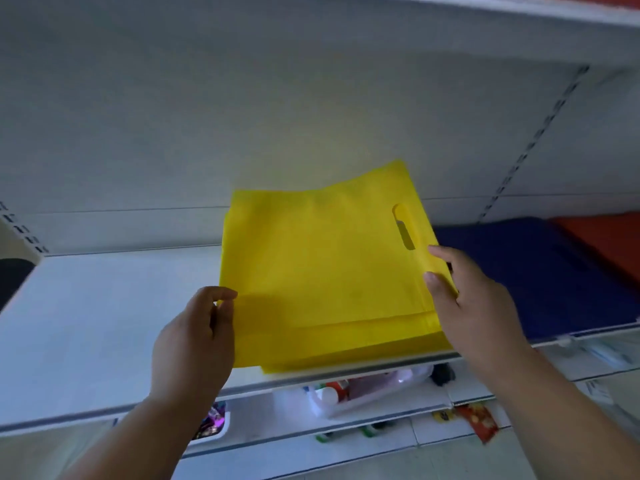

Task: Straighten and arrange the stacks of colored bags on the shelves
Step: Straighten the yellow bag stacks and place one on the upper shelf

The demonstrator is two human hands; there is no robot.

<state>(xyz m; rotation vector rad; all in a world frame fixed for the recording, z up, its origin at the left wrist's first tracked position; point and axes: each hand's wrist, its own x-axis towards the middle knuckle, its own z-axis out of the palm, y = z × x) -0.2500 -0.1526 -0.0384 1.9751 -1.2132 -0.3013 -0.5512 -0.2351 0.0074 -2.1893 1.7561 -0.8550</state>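
Observation:
A stack of yellow bags lies flat in the middle of the white shelf, its top bag turned slightly so one corner points up at the back. A handle slot shows near its right edge. My left hand pinches the stack's left edge between thumb and fingers. My right hand grips the right edge, thumb on top, fingers under. To the right lie a dark blue stack and a red stack.
The shelf left of the yellow stack is bare white. A higher shelf hangs overhead. Below the front rail, lower shelves hold a white tray of bottles, a small bin and packets.

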